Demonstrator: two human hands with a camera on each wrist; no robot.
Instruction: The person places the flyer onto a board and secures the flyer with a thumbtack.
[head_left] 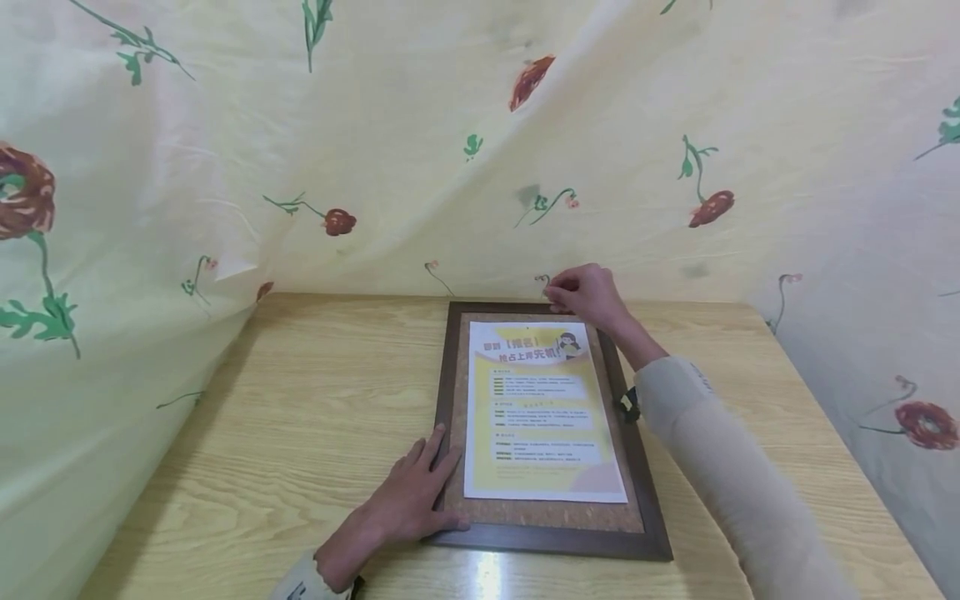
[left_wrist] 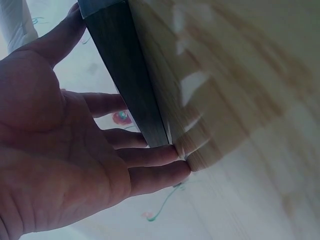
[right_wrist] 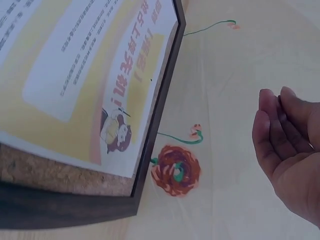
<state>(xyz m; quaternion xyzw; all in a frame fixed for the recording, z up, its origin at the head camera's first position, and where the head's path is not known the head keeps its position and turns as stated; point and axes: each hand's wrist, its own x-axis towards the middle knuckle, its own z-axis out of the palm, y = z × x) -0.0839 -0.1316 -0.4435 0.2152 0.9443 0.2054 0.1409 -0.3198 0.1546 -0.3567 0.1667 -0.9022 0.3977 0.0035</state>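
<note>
A cork board (head_left: pixel 635 518) in a dark brown frame lies on the table, with a yellow-and-white printed poster (head_left: pixel 540 417) on its cork. The poster bears a small dark dot near its top edge. My left hand (head_left: pixel 412 492) rests at the frame's lower left corner, fingers spread along the left side and thumb by the corner; the left wrist view shows its fingertips at the table. Beyond the top edge of the frame, my right hand (head_left: pixel 588 296) is raised. Its thumb and fingertips pinch a tiny dark pin-like thing (right_wrist: pixel 280 99), mostly hidden between them.
The board lies on a light wood-grain table (head_left: pixel 300 400). A cream cloth (head_left: pixel 420 150) with red flowers hangs behind the table and along both sides, close to the board's top edge.
</note>
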